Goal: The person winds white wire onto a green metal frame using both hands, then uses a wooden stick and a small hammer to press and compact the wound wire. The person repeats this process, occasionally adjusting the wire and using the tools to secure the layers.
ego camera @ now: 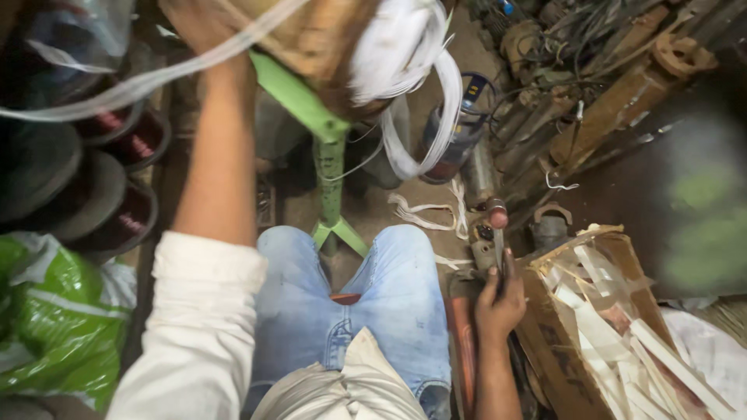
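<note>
A tool (498,233) with a reddish tip was gripped in the right hand (498,303), fingers closed round its handle, beside the cardboard box (560,342) of strips. The left hand (204,27) was raised at the wooden form (311,35) wound with white strands (405,54); its grip could not be told.
</note>
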A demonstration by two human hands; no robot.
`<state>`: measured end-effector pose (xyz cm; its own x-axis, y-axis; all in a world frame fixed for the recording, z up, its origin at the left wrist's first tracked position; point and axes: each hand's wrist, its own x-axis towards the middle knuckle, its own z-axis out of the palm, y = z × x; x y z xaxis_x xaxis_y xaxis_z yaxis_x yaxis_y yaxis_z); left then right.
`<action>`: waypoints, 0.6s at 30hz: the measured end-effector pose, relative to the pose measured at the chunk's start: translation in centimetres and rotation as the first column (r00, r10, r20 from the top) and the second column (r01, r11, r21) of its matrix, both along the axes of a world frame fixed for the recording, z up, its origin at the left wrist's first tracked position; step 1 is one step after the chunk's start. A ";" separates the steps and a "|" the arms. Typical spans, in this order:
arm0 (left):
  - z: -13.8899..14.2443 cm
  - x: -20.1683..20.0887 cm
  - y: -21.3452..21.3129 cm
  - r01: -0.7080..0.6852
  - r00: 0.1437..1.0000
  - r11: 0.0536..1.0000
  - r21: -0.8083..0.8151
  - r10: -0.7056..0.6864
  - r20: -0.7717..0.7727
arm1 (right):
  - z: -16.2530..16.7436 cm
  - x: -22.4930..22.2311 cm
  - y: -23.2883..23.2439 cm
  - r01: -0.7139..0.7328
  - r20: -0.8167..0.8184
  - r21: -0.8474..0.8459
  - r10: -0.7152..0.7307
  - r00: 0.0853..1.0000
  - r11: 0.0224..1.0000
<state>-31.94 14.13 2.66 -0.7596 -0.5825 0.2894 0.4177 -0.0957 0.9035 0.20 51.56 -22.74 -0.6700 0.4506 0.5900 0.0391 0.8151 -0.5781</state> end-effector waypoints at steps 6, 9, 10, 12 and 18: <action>-2.6 9.4 1.4 0.080 0.983 0.982 -0.168 -0.106 -0.153 | 1.5 1.5 -2.1 -0.084 -0.098 0.028 0.087 0.991 0.996; -3.5 14.4 5.1 -0.055 0.965 0.954 -0.295 -0.025 -0.261 | 2.8 2.2 -4.0 -0.122 -0.120 -0.027 0.118 0.986 0.992; -3.4 15.8 6.4 -0.080 0.956 0.935 -0.347 -0.027 -0.293 | 3.4 2.4 -4.8 -0.140 -0.131 -0.052 0.132 0.983 0.989; -2.9 18.2 8.4 -0.137 0.952 0.869 -0.476 -0.018 -0.306 | 4.7 2.7 -6.5 -0.166 -0.161 -0.066 0.154 0.975 0.984; -1.9 22.2 7.7 0.028 0.942 0.685 -0.728 -0.261 -0.209 | 10.0 2.4 -11.6 -0.517 -0.424 -0.441 0.337 0.841 0.734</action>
<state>-9.70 21.79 0.78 -0.6360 -0.0043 0.7717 0.6919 0.4398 0.5726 2.62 39.97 -12.76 -0.6997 0.4532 0.5523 -0.4824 0.2704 -0.8331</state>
